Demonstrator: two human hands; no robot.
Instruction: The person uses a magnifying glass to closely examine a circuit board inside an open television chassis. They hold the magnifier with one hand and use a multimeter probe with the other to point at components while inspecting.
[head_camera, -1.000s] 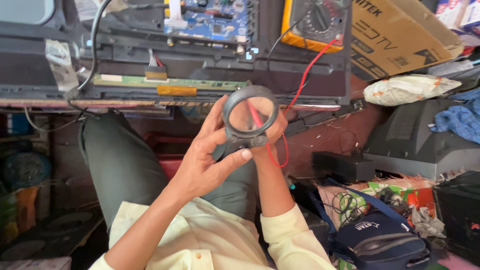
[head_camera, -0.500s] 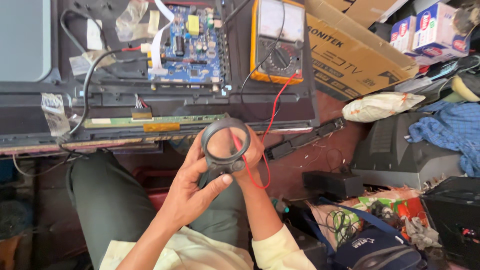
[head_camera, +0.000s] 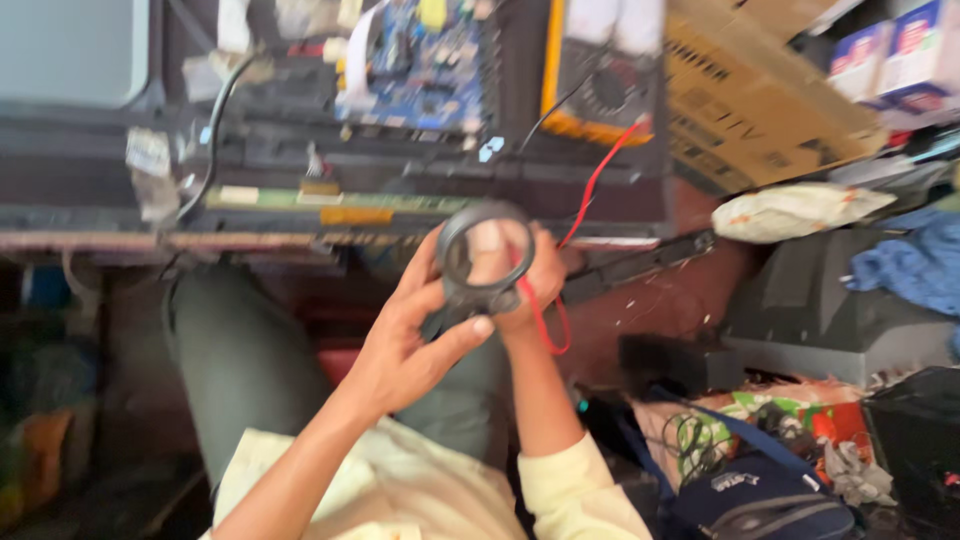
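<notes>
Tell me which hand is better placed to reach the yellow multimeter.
Right. The right hand sits behind the magnifier, on the side nearer the multimeter, with the red lead running by it. The left hand grips the magnifier's lower rim.

Brown cardboard box (head_camera: 760, 110) top right, grey screen (head_camera: 70, 50) top left

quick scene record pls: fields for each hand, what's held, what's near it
left hand: grips the magnifier from the left, thumb under its rim
right hand: behind the lens, holding the red wire
magnifier: round, dark-framed, held above the lap
ahead: blue circuit board, yellow multimeter
right side: cardboard box, blue cloth
</notes>
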